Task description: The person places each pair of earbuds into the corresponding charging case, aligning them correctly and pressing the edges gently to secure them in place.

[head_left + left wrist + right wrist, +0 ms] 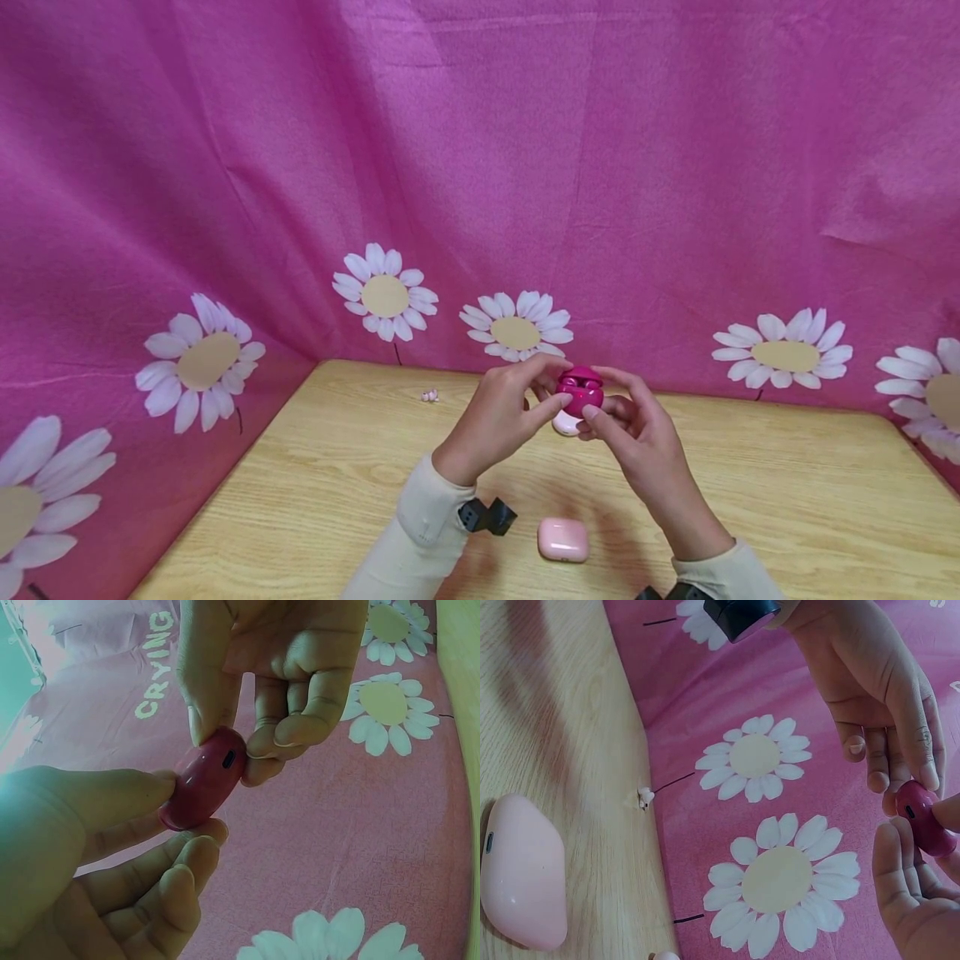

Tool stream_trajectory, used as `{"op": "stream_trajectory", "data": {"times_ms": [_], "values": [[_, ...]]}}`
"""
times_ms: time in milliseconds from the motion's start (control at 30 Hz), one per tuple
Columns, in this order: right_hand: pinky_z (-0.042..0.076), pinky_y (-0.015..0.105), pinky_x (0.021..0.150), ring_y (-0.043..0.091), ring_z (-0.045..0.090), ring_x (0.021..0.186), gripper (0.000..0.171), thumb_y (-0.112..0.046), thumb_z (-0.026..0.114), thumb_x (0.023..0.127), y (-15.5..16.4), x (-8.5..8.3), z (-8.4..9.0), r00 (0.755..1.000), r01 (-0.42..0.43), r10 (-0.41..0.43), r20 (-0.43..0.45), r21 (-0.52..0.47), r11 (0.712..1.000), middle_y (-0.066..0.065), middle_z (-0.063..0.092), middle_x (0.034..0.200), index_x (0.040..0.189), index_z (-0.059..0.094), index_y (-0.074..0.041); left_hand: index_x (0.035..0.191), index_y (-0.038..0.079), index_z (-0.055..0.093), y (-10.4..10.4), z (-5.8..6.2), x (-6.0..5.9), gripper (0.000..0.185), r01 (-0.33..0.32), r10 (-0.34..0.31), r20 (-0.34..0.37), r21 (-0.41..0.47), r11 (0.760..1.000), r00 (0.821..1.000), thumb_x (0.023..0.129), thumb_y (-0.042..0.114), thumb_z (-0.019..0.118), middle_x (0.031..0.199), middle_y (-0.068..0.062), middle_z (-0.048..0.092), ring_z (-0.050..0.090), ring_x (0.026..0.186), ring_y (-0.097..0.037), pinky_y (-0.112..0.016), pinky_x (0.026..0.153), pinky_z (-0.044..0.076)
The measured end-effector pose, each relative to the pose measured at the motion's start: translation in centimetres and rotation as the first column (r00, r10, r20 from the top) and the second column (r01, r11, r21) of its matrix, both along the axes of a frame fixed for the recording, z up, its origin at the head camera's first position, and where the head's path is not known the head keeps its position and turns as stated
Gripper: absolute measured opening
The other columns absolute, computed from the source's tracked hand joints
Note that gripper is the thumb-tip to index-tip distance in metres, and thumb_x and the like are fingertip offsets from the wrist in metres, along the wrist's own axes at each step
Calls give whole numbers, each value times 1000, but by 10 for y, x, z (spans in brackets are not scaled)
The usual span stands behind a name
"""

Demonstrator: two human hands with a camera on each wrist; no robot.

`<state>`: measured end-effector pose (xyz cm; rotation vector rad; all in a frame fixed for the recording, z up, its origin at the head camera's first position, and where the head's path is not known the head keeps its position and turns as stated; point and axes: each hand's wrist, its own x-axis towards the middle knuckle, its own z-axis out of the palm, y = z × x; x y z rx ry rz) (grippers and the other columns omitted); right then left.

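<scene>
Left hand [495,412] and right hand [648,446] both pinching magenta earbud case [583,401], thumbs on near face, fingers curled behind; case held up over wooden table [337,475], lid raised. Pink case [562,540] on table nearer me, white item [566,425] partly hidden behind my hands, small trinket [430,396] off to the left

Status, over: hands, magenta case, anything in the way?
Left hand and right hand both gripping magenta earbud case. Lid open, earbuds visible inside. No obstruction seen; pink earbud case on tabletop, clear of both hands.
</scene>
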<state>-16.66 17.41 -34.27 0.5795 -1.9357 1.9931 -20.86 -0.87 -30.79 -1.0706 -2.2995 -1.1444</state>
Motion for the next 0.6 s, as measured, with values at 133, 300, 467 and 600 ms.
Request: {"op": "stream_trajectory", "data": {"times_ms": [133,300,467,600], "values": [[57,36,70,19,68,76,44,2,59,93,0,0,0,1000,9,-9,8,5,1000,14,66,96,134,46,0,116,11,64,0,0,0,31,-1,1,-4,-1,1000,1000,87,15,73,83,6,67,58,74,-2,-20,59,46],[57,35,70,19,67,76,43,2,59,93,0,0,0,1000,12,-12,9,8,1000,15,66,95,134,46,0,115,11,64,0,0,0,29,2,-2,-5,0,1000,1000,87,15,72,81,6,67,58,74,-2,-20,58,46],[57,34,70,19,67,76,42,2,59,93,0,0,-1,1000,11,-11,3,11,1000,16,66,96,133,46,1,114,11,64,0,0,0,28,5,-5,-8,-3,1000,1000,88,15,72,80,7,66,58,74,-2,-19,58,45],[57,35,70,19,67,76,42,2,59,93,0,-1,-1,1000,11,-11,-4,16,1000,16,65,96,133,47,0,113,10,64,0,1,0,27,7,-7,-16,-4,1000,1000,88,15,72,80,7,66,58,74,-2,-19,58,45]]}}
